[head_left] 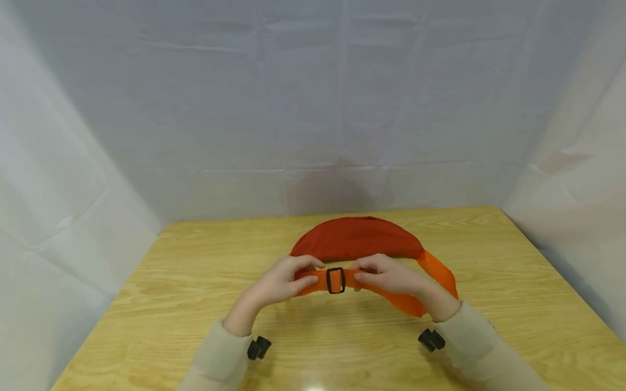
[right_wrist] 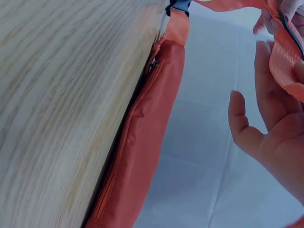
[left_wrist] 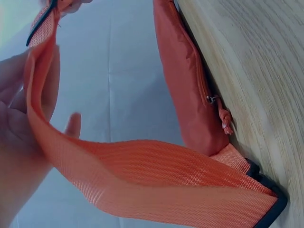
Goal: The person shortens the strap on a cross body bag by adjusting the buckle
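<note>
A red waist bag (head_left: 359, 239) lies on the table, its curved edge toward the back. Its orange strap (head_left: 435, 271) loops forward around the right side. Both hands lift a stretch of this strap in front of the bag. My left hand (head_left: 281, 279) pinches it just left of a black slide adjuster (head_left: 343, 280), while my right hand (head_left: 391, 274) pinches it just right of the adjuster. In the left wrist view, a black buckle (left_wrist: 278, 204) joins the strap near the bag's end. A zipper pull (left_wrist: 225, 118) hangs there. Another view of the buckle (right_wrist: 180, 5) is at the right wrist.
The wooden table (head_left: 146, 304) carries the bag. White sheeting (head_left: 318, 108) hangs behind it and along both sides. Small black mounts sit at the cuffs, one by the left sleeve (head_left: 215, 353) and one by the right sleeve (head_left: 474, 336).
</note>
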`<state>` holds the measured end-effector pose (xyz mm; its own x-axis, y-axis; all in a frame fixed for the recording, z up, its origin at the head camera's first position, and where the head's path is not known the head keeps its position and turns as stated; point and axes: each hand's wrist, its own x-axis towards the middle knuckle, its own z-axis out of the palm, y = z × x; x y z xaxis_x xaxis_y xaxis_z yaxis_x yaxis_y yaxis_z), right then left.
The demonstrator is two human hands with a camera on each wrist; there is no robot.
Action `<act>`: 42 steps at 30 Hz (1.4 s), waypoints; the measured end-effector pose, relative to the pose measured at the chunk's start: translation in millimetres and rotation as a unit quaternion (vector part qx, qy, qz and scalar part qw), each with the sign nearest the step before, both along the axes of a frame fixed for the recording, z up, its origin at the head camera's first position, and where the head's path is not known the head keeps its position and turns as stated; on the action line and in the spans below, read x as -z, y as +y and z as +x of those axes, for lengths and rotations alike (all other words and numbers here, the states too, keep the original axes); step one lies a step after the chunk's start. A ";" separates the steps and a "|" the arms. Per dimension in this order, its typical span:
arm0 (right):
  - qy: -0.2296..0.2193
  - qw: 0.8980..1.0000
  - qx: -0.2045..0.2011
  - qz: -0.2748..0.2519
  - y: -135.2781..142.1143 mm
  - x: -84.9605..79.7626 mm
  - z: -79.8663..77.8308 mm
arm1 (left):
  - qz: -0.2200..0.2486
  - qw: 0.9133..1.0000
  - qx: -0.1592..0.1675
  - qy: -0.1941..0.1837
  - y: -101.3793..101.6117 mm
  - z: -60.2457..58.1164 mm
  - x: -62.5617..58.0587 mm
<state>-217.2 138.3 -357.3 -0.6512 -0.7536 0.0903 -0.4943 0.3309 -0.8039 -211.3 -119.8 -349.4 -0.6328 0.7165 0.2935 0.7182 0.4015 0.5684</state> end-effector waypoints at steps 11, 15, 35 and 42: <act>-0.066 0.997 -0.015 -0.049 0.9 -3.3 -1.3 | 0.012 0.991 -0.007 0.134 9.9 1.2 4.8; -0.080 0.995 -0.014 -0.055 1.6 -3.9 -1.5 | 0.026 0.992 -0.025 0.121 15.0 3.6 7.1; -0.029 0.995 0.013 -0.092 2.9 -7.5 -3.6 | 0.088 0.960 -0.033 0.263 28.0 2.1 4.7; -0.081 0.980 0.061 -0.174 1.8 -2.3 -4.3 | 0.136 0.958 -0.033 0.252 29.4 3.2 4.3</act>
